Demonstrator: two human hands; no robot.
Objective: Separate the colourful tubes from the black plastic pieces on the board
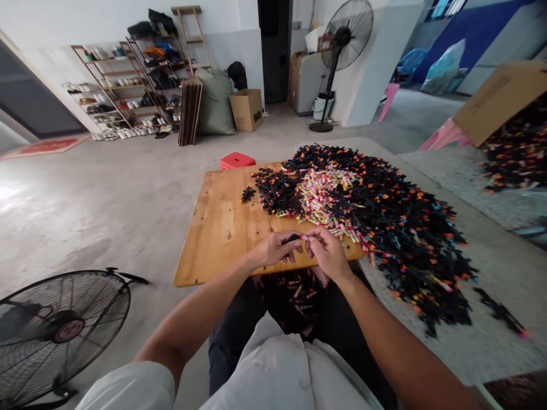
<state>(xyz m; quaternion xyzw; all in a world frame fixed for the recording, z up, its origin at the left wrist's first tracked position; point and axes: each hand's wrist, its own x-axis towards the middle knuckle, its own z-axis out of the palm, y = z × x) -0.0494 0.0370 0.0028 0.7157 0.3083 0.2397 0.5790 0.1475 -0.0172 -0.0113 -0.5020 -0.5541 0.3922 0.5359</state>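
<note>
Over the front edge of the wooden board, my two hands meet. My left hand [280, 249] is closed around a small black plastic piece [294, 237], mostly covered by the fingers. My right hand [325, 250] pinches a small coloured tube [304, 237], pink and pale, at the end of that black piece. Whether the two parts are joined, I cannot tell. Just beyond my hands lies a heap of small pink, white and yellow-green tubes [322, 193]. Around it spreads a large pile of black plastic pieces with orange tips [397, 210].
The wooden board [226, 228] borders a stone-like tabletop [491, 256], where a single gun-shaped black piece [499, 310] lies apart. More pieces fill a container [294, 296] between my legs. A red stool [237, 160] stands behind the board; a floor fan [64, 330] is at left.
</note>
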